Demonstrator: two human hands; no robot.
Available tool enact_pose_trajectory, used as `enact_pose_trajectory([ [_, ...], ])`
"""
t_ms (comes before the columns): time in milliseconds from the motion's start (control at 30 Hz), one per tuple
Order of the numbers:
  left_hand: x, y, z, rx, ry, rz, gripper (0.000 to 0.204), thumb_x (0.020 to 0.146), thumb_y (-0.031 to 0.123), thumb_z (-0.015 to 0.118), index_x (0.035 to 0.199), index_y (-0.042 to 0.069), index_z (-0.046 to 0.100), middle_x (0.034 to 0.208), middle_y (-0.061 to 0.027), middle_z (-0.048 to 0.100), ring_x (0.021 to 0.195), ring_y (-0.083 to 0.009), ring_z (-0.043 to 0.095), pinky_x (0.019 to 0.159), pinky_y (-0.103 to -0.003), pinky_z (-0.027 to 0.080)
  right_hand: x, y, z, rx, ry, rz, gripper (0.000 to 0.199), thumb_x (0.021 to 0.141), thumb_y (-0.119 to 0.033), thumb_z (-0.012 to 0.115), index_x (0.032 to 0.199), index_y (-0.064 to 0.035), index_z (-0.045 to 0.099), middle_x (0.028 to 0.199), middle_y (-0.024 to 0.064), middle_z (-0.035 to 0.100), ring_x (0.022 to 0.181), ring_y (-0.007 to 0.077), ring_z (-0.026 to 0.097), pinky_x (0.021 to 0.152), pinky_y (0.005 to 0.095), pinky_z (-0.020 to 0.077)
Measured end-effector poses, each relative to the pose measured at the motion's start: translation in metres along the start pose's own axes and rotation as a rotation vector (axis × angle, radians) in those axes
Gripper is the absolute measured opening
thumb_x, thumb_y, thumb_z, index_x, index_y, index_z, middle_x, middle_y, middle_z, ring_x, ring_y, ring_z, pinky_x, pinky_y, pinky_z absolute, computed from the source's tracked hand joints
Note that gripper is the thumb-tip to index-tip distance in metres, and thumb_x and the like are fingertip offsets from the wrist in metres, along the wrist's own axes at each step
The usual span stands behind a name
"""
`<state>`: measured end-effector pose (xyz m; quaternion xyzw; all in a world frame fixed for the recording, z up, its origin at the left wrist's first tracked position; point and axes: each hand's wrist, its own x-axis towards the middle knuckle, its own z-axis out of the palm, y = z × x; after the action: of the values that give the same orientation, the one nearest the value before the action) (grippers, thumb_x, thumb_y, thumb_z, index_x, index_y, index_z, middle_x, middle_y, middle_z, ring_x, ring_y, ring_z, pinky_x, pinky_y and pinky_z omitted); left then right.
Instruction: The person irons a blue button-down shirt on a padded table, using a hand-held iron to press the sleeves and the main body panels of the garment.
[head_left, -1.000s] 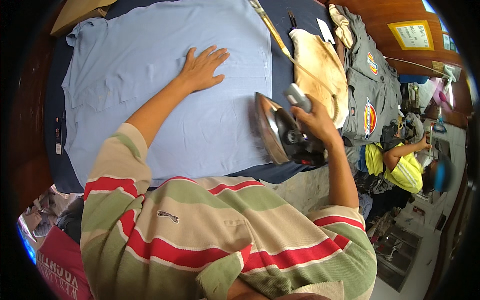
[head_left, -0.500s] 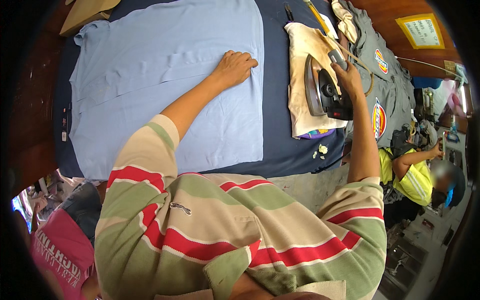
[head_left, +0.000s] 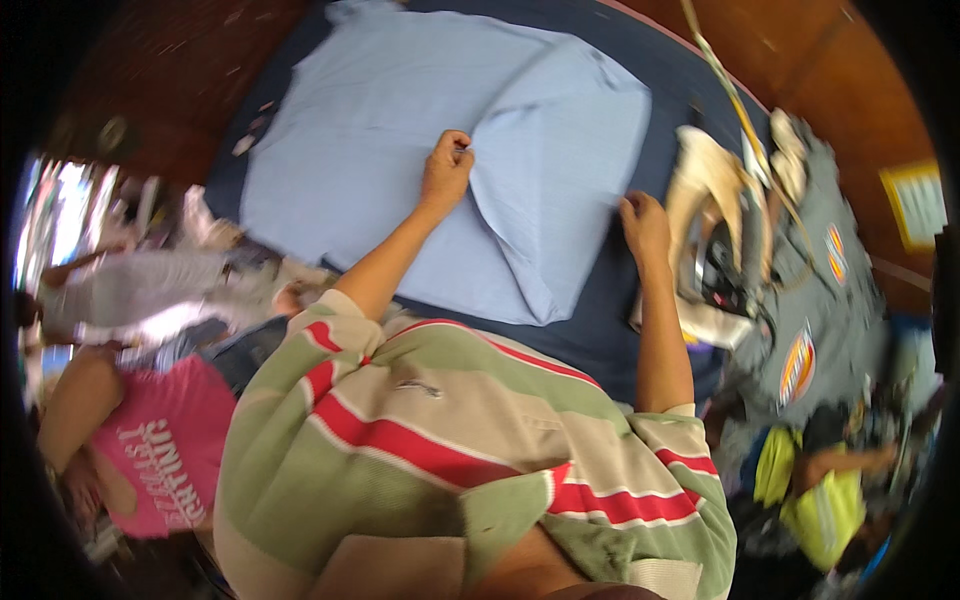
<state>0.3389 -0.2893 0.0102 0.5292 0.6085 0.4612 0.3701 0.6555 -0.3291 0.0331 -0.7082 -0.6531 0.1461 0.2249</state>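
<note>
A light blue cloth point(head_left: 350, 150) is spread over a dark blue table cover, its right part lifted and folded over in a loose flap point(head_left: 560, 150). My left hand point(head_left: 447, 172) is closed on the edge of that flap, near the middle of the cloth. At the cloth's right side, my right hand point(head_left: 648, 228) has its fingers bent and slightly apart, close to the edge; whether they touch it is hard to see. Right of this hand, a clothes iron point(head_left: 722, 265) rests on a folded cream cloth pad point(head_left: 705, 160), partly hidden by my forearm and blurred.
Dark grey garments point(head_left: 830, 240) with round-edged patches lie at the right. A hose-like cord point(head_left: 735, 95) runs down to the iron. A person in pink point(head_left: 165, 440) is at the lower left, another in a yellow top point(head_left: 825, 515) at the lower right. Wooden panels border the table.
My right hand has let go of the iron and moved left to the cloth's edge. My left hand has drawn the cloth's right part over into a flap. The view has turned.
</note>
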Motion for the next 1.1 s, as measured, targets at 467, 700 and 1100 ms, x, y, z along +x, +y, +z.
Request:
enact_pose_trajectory([
  [467,-0.133,-0.044,-0.220,0.366,0.506,-0.077,0.033,0.087,0.004,0.053,0.119,0.008,0.055,0.106,-0.0079,0.061,0.086,-0.0163,0.057,0.076,-0.030,0.047,0.004,0.001,0.040,0.176,0.165,0.128,0.041,0.078,-0.017,0.056,0.114,0.0026,0.057,0.110,0.0230,0.060,0.103,0.0351,0.058,0.090,0.0425,0.0442],
  [700,-0.055,-0.002,-0.114,0.408,-0.168,0.274,0.031,0.084,0.005,0.055,0.115,0.008,0.058,0.112,-0.0089,0.060,0.094,-0.0231,0.059,0.082,-0.032,0.047,-0.024,-0.037,0.038,0.007,0.141,0.208,0.038,0.083,-0.017,0.053,0.120,-0.0100,0.055,0.110,0.0147,0.056,0.101,0.0330,0.056,0.083,0.0435,0.0468],
  [1100,0.048,0.030,0.163,0.693,-0.788,1.168,0.043,0.086,0.021,0.051,0.129,0.017,0.048,0.137,-0.0026,0.043,0.127,-0.0237,0.039,0.097,-0.047,0.035,-0.056,-0.076,0.068,-0.298,0.437,0.423,0.037,0.080,-0.021,0.061,0.115,-0.0109,0.057,0.099,0.0101,0.055,0.091,0.0290,0.053,0.076,0.0422,0.0419],
])
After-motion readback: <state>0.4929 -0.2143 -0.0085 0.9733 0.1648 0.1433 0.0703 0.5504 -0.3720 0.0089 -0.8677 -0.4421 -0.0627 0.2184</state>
